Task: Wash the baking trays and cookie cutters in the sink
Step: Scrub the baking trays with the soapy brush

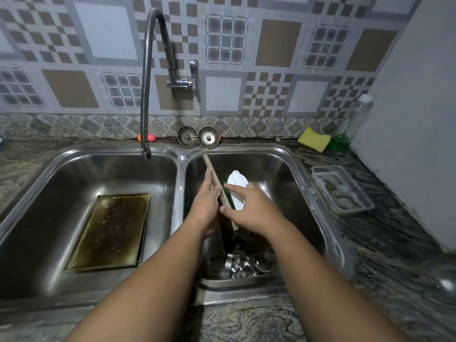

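The shiny metal sink [181,166] has two deep bowls side by side. In the left bowl, one flat baking tray [111,230] lies on the bottom. It is a rectangle with low sides, and it is stained dark brown with pale spots. In the right bowl, a second tray [211,170] stands up on its edge, so only its thin side shows. The left hand [206,208] holds this tray, with the fingers and thumb wrapped around its edge. The right hand [249,206] grips a scrub brush [237,180] with a smooth white top and green bristles, and presses it against the tray's face. At the near end of the same bowl sits a pile of silver cookie cutters [243,265], thin bent metal strips in curly shapes. A bendy, ridged metal tap [146,82] curves down over the left bowl. Two round metal strainers [187,137] lean against the wall behind the sink. On the dark swirly stone bench [394,230] to the right is a clear plastic box [328,167] with something pale and wet in it; I cannot tell what. Farther back are a soft yellow sponge [313,139] and a clear bottle [355,122] with a little green liquid at the bottom.
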